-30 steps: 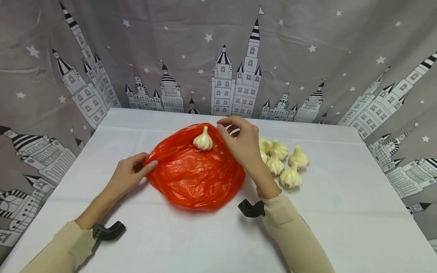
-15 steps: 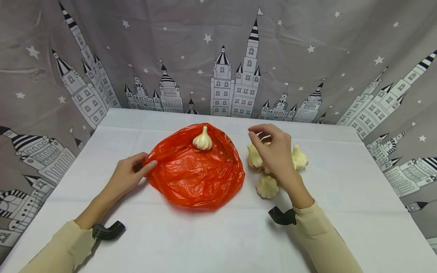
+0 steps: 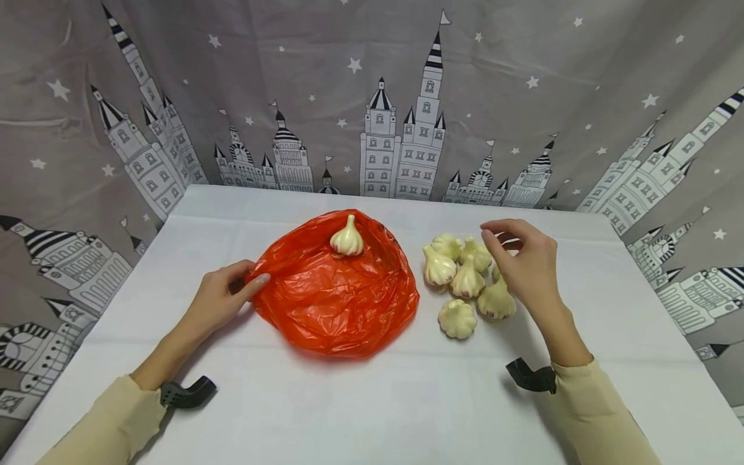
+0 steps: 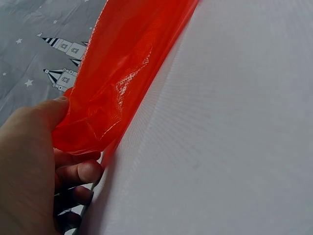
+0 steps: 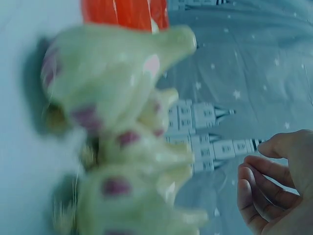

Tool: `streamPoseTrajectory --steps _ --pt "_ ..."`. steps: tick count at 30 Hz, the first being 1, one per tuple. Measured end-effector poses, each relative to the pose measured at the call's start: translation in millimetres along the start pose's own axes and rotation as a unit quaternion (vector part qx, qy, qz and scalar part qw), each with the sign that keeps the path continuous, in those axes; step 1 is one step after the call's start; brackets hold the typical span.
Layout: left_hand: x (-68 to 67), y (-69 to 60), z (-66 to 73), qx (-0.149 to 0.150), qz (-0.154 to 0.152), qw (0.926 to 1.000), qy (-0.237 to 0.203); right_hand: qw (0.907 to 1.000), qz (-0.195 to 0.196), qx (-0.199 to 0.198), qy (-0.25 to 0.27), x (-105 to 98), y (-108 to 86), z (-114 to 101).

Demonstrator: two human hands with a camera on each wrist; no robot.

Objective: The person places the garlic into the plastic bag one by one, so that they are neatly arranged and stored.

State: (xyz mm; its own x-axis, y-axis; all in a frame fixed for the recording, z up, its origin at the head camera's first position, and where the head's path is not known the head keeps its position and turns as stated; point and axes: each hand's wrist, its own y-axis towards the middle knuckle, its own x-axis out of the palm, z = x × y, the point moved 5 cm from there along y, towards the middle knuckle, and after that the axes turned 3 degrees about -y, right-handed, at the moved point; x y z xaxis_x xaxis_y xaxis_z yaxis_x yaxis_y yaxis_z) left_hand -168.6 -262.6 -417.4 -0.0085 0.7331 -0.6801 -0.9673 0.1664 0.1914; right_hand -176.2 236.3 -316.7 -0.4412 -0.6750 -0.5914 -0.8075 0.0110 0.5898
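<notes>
"What does the head view give you?"

"The left hand (image 3: 217, 297) pinches the left edge of a red plastic bag (image 3: 334, 303), which lies spread on the white cloth (image 3: 372, 413). One garlic bulb (image 3: 347, 241) sits at the bag's far side, stem up."

"And the right hand (image 3: 526, 261)?"

"Over by the loose garlic bulbs (image 3: 467, 281) grouped just right of the bag. Fingers loosely bent, nothing gripped; whether it touches the bulb behind it, I can't tell."

"Left wrist view?"

"The thumb presses on top of the red plastic, with fingers beneath it; the lower fingers curl loosely, clear of the edge. Some castle-print curtain (image 4: 34, 58) shows behind."

"Right wrist?"

"Blurred bulbs with purple patches crowd the left side, a bit of red bag above them. At lower right the hand is empty, fingers curved, a gap under the thumb."
</notes>
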Motion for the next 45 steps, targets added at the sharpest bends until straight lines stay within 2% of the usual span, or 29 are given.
streamPoseTrajectory --steps 5,9,16,19,22,26,31,39,45 --pt "4.2 1.4 0.2 -0.005 -0.006 1.0000 -0.005 0.9995 0.009 0.017 -0.024 -20.4 -6.1 19.2" --pt "4.0 1.0 -1.3 -0.005 -0.003 1.0000 0.005 0.9995 0.000 0.021 -0.024 -25.2 -6.5 25.6" --pt "0.4 0.8 -0.5 0.001 0.008 1.0000 0.006 0.9990 -0.034 0.012 -0.028 -24.9 -1.3 28.7" --pt "0.2 0.7 1.2 0.001 0.008 1.0000 0.003 0.9966 -0.073 0.010 -0.039 -24.4 -0.6 30.3" --pt "0.2 0.9 1.8 0.000 0.005 1.0000 0.003 0.9901 -0.132 -0.001 -0.047 -22.9 -1.1 31.0" --pt "-0.1 1.2 1.5 -0.003 0.004 1.0000 0.008 0.9763 -0.211 -0.011 -0.048 -19.8 -3.0 31.8" --pt "0.5 1.7 0.5 -0.001 0.004 0.9999 0.009 0.9600 -0.273 0.004 -0.064 -16.7 -5.5 36.0" --pt "2.6 2.4 -1.4 -0.002 -0.001 0.9999 0.011 0.9425 -0.327 0.012 -0.070 -16.3 -10.1 40.3" --pt "1.5 1.2 -2.5 -0.001 0.001 0.9999 0.011 0.9378 -0.340 -0.001 -0.069 -15.8 -10.0 40.4"
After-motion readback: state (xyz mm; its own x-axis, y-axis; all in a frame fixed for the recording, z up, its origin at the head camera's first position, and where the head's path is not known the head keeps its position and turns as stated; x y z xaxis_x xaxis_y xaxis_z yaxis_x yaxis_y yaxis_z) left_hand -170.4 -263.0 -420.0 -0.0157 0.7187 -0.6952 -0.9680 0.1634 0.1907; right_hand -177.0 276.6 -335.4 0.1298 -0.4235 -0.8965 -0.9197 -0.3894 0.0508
